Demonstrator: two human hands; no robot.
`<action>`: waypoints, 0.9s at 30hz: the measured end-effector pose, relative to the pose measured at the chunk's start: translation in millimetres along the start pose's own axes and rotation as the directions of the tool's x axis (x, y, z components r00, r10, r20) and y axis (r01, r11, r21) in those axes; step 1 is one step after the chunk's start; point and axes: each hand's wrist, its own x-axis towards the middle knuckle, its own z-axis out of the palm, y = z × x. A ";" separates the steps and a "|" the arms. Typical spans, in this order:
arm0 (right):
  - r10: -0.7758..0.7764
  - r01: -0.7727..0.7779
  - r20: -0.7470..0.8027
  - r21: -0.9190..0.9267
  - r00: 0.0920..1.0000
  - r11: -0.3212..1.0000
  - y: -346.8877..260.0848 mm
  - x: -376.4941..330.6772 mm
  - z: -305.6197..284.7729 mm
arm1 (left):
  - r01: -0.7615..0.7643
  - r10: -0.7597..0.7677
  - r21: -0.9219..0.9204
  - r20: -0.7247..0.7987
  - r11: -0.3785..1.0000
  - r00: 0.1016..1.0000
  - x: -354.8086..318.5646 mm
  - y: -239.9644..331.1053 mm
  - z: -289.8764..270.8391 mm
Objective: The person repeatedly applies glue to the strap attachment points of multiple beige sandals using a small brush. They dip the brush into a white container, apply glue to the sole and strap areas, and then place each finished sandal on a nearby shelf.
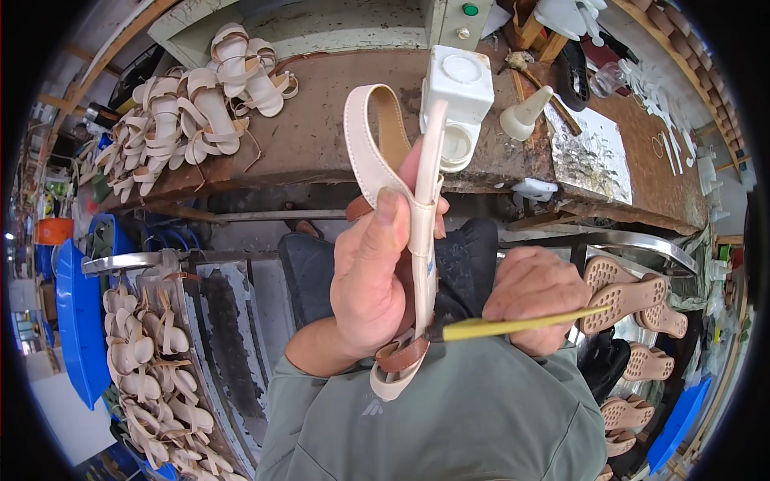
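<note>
My left hand (369,280) grips a cream sandal (367,148) on edge in front of my chest, thumb along its side. The sandal's wide strap loops up at the far end, and a brown strap (403,353) shows at the near end. In my closed right hand (536,290) is a brush with a flat yellow handle (513,325). Its dark bristle end points left, close against the sandal's edge by the brown strap; whether it touches, I cannot tell. Beyond the sandal, a white plastic container (459,84) with a round opening stands at the bench's front edge.
Piled cream sandals lie on the brown bench (337,88) at far left and on a rack (220,345) at near left. Perforated tan soles (626,305) line the right side. A cone-nozzled bottle (525,116) and stained paper (589,152) lie right of the container. A blue bin (80,321) stands left.
</note>
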 end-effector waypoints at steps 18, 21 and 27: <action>-0.091 0.084 -0.005 -0.334 0.996 0.939 10.2 28.9 1.5 | 0.172 -0.186 -0.150 -0.082 0.974 0.979 -11.8 7.2 4.3; -0.106 0.080 -0.082 -0.275 0.991 0.958 21.1 42.1 -3.5 | 0.213 -0.214 -0.104 -0.001 0.972 0.977 -8.8 9.8 2.7; -0.122 0.116 0.006 -0.358 0.993 0.927 19.7 29.0 10.6 | 0.255 -0.275 -0.249 -0.048 0.934 0.960 -0.6 7.9 -9.7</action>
